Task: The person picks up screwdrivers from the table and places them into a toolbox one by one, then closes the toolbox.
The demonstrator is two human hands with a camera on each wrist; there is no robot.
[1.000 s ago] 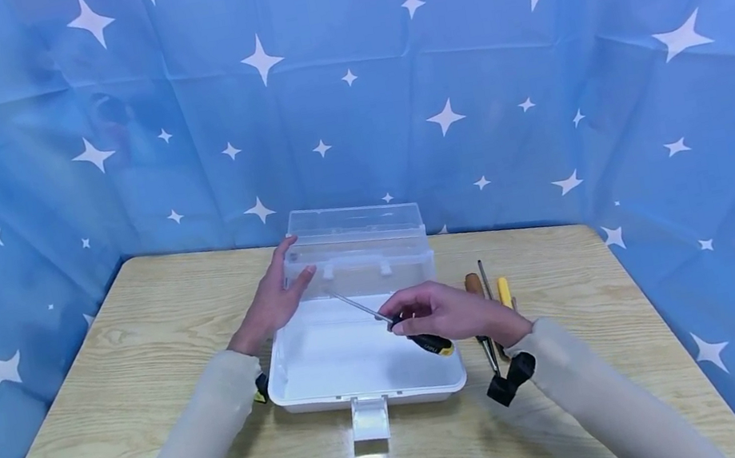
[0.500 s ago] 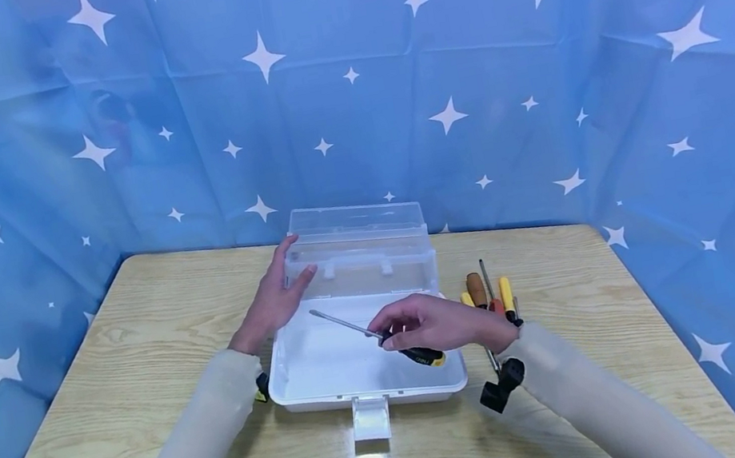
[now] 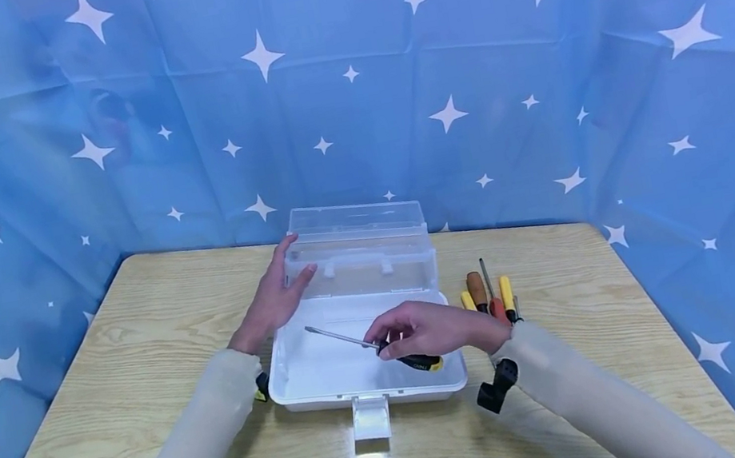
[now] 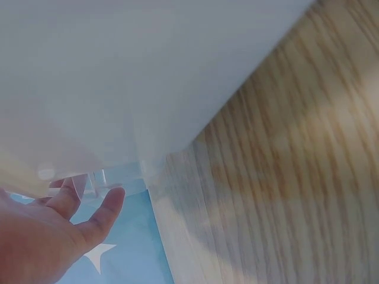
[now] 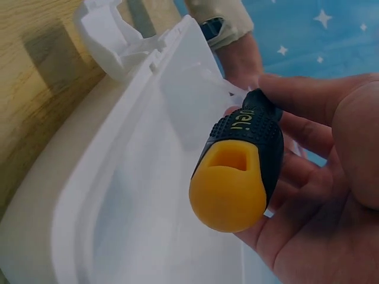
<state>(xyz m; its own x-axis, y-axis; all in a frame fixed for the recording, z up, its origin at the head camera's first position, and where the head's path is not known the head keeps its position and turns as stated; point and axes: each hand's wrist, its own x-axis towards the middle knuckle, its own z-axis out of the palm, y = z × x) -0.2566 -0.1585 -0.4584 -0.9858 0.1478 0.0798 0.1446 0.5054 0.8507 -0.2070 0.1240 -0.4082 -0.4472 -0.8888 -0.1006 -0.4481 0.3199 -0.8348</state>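
Observation:
In the head view a white toolbox (image 3: 316, 379) stands open, its clear lid (image 3: 371, 249) tipped back behind it. My left hand (image 3: 270, 302) grips the lid's left edge, thumb on the inner side and fingers around the outside; the left wrist view shows those fingers (image 4: 106, 216) at the clear plastic. With my right hand (image 3: 428, 328) I hold a flat-tip screwdriver (image 3: 425, 363) over the box, thumb and fingers near the front of its black-and-yellow handle. The shaft points left and slightly away from me. Seen from the right wrist, the yellow handle end (image 5: 228, 189) faces the camera.
Right of the box lie several more tools: a brown-handled one (image 3: 475, 288), a red-handled screwdriver (image 3: 498, 310) and yellow-handled ones (image 3: 506, 293), partly behind my right forearm. The box's front latch (image 3: 370, 421) hangs down over the wooden table (image 3: 172, 326). A starry blue curtain (image 3: 348, 111) surrounds the table.
My right hand has moved left and nearer to me with the screwdriver, whose shaft now lies flatter and lower over the box. The left hand stays on the lid.

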